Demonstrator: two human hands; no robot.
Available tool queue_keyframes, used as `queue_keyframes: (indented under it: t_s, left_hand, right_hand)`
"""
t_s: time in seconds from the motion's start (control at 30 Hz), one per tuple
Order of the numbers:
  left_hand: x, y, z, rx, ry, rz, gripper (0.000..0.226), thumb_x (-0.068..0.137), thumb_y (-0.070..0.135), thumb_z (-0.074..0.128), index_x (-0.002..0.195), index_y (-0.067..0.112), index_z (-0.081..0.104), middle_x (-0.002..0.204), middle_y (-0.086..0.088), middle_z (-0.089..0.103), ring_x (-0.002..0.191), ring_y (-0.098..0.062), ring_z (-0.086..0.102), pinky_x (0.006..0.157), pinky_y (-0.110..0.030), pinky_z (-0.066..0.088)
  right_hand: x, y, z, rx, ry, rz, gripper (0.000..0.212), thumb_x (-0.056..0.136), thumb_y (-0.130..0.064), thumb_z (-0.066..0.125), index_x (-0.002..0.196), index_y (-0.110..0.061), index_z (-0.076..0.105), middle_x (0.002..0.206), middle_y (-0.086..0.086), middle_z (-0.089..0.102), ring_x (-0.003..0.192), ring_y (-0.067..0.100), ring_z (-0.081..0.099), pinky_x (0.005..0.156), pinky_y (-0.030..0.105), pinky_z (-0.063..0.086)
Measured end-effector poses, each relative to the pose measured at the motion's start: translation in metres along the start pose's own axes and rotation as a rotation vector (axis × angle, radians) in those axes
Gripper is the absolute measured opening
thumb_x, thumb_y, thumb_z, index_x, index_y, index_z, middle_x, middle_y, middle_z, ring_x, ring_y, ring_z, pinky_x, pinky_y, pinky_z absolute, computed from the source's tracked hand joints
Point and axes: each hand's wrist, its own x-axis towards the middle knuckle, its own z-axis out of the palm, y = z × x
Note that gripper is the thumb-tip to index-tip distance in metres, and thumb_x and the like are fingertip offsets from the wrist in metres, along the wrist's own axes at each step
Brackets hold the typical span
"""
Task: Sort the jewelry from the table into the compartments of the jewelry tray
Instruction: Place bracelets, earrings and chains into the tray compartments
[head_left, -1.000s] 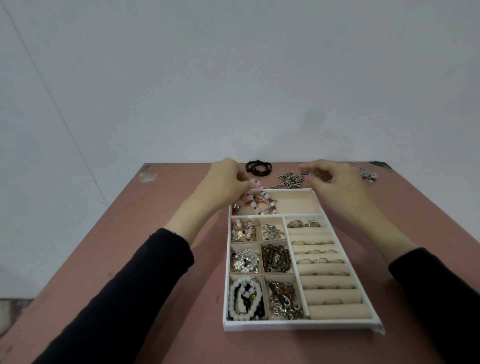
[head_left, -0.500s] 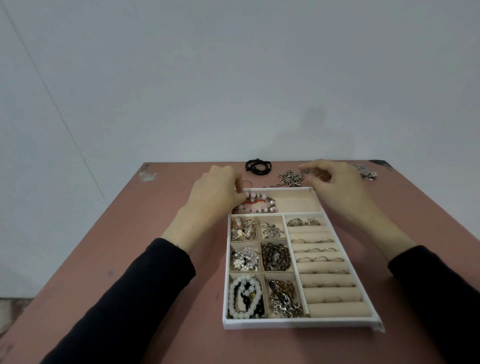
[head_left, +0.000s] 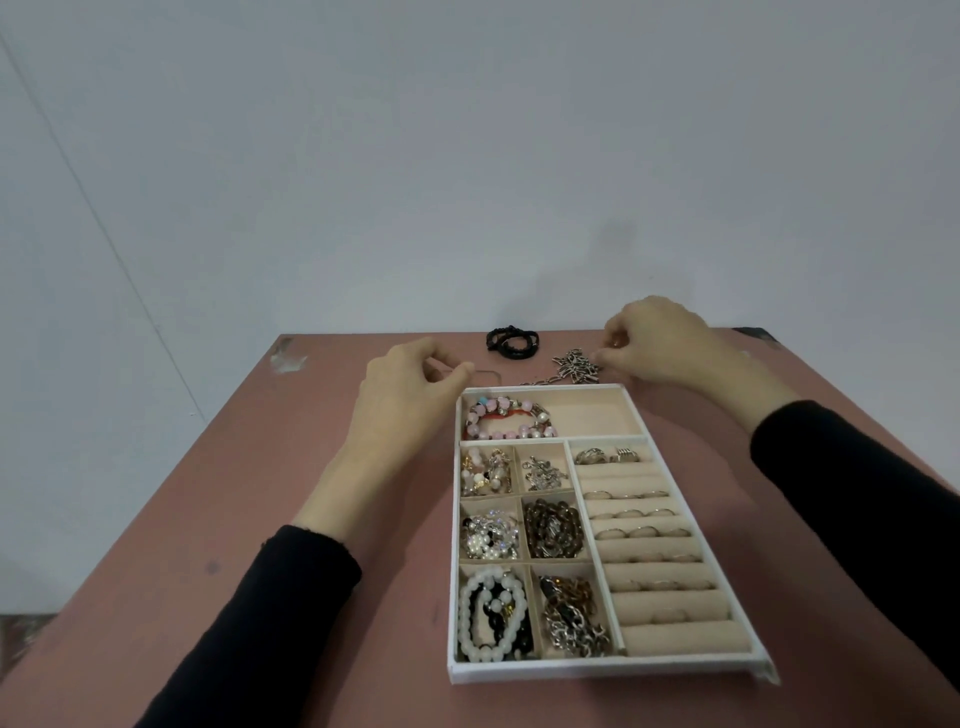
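The white jewelry tray (head_left: 602, 666) lies at the table's middle, most compartments holding jewelry. Pink bead bracelets (head_left: 506, 420) rest at the left of its wide far compartment. My left hand (head_left: 408, 389) hovers just left of the tray's far corner. Its fingers are curled and apart, and the index tip is at a thin clear hoop (head_left: 485, 373) on the table. My right hand (head_left: 662, 343) is behind the tray, fingertips pinched on the right edge of a silver chain (head_left: 574, 365) lying on the table. Black bracelets (head_left: 513, 343) lie farther back.
The reddish table (head_left: 260, 519) ends against a white wall close behind the loose jewelry. Ring rolls (head_left: 660, 551) fill the tray's right column, with several rings in them. Both forearms in black sleeves flank the tray.
My left hand set the pink bracelet into the far compartment, let go and drew back off the tray to the left. My right hand moved back to the silver chain and closed its fingertips on it.
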Motion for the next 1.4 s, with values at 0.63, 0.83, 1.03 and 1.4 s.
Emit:
queue_keyframes:
  t_s: [0.63, 0.83, 1.03, 1.4]
  left_hand:
    - [0.002, -0.005, -0.002, -0.008, 0.008, -0.023, 0.008, 0.085, 0.027, 0.059, 0.084, 0.022, 0.066, 0.066, 0.014, 0.058, 0.069, -0.01, 0.056, 0.068, -0.025, 0.041]
    - [0.0, -0.004, 0.0, -0.013, 0.0, -0.013, 0.009, 0.086, 0.027, 0.059, 0.086, 0.021, 0.067, 0.068, 0.012, 0.06, 0.075, -0.014, 0.059, 0.075, -0.03, 0.049]
    - [-0.001, -0.002, 0.001, -0.015, -0.002, -0.002, 0.009, 0.086, 0.026, 0.059, 0.086, 0.022, 0.067, 0.065, 0.014, 0.058, 0.072, -0.012, 0.057, 0.073, -0.028, 0.047]
    - [-0.001, -0.001, 0.001, -0.006, -0.001, 0.005, 0.008, 0.086, 0.026, 0.058, 0.087, 0.023, 0.066, 0.065, 0.015, 0.057, 0.071, -0.012, 0.058, 0.071, -0.027, 0.046]
  right_hand:
    - [0.028, -0.024, 0.007, -0.131, -0.165, 0.149, 0.036, 0.08, -0.042, 0.067, 0.072, -0.012, 0.048, 0.074, 0.001, 0.052, 0.079, 0.026, 0.052, 0.07, 0.029, 0.035]
    - [0.055, -0.036, 0.024, 0.034, -0.111, -0.119, 0.025, 0.085, -0.022, 0.063, 0.11, -0.02, 0.065, 0.114, 0.006, 0.06, 0.107, 0.023, 0.052, 0.077, 0.027, 0.036]
    - [0.066, -0.042, 0.042, -0.076, -0.08, -0.21, 0.021, 0.082, -0.012, 0.062, 0.102, -0.014, 0.07, 0.107, 0.008, 0.064, 0.103, 0.025, 0.055, 0.069, 0.029, 0.037]
    - [0.06, -0.038, 0.042, 0.216, -0.086, -0.116, 0.026, 0.074, -0.02, 0.063, 0.071, 0.006, 0.064, 0.07, 0.016, 0.068, 0.064, 0.018, 0.059, 0.058, 0.026, 0.039]
